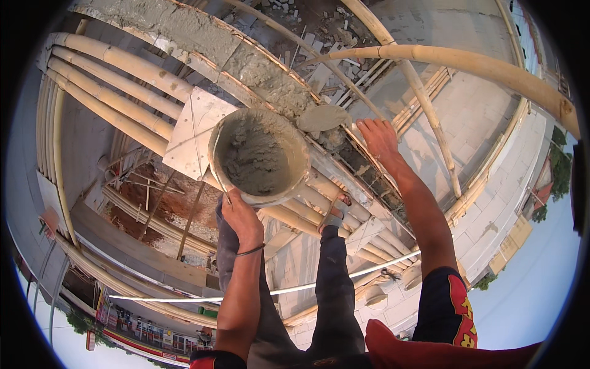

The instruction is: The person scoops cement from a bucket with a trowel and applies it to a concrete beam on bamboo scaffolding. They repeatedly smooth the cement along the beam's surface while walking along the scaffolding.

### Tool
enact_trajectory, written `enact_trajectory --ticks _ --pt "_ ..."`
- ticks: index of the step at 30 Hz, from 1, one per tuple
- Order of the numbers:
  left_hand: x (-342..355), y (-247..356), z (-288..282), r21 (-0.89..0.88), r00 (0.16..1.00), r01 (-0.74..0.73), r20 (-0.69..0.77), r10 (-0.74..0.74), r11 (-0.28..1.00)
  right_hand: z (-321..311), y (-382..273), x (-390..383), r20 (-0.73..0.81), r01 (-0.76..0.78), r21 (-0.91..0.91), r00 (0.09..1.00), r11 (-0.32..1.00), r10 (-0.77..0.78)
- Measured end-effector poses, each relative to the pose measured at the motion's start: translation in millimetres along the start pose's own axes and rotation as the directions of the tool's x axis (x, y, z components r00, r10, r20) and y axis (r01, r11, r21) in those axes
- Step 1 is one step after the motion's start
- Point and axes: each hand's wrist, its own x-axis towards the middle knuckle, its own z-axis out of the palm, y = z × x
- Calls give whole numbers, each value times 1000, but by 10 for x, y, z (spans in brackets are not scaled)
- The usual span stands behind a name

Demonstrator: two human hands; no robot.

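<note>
My left hand [241, 219] is closed on the near edge of a round bucket [292, 187], tilted so that its mouth faces me. Grey wet mortar [255, 157] lies inside and coats its walls. My right hand [379, 142] is closed around a trowel, whose handle the fingers hide. The mortar-coated blade [324, 118] hangs just above a narrow wall top [270, 77], to the right of the bucket. Fresh mortar covers the far stretch of that wall top, while its near stretch shows a darker trough between edge boards.
Bamboo poles [126, 86] run beneath the bucket, and a pale board [200, 132] lies across them. A curved bamboo pole [485, 61] crosses at the upper right. My sandalled foot [335, 212] stands on the bamboo. Drops open on both sides, with rubble [322, 46] below.
</note>
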Motion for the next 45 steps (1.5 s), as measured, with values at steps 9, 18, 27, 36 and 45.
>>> enact_trajectory --ticks 9,18,27,36,45 --pt "233 204 -211 -133 998 -30 -63 22 991 -103 -244 1558 -137 176 -114 972 978 -191" --pt "370 151 -349 -40 996 -42 -82 39 998 -332 -701 2809 -116 23 176 993 984 -3" --pt "391 154 -341 77 994 -83 -62 88 994 -227 -186 945 232 100 108 965 989 -123" --pt "378 372 -315 138 985 -110 -119 127 984 -254 14 1902 -23 377 -234 919 896 -393" --pt "476 517 -403 95 989 -43 -136 56 995 -820 -652 3768 -198 281 -287 918 916 -344"
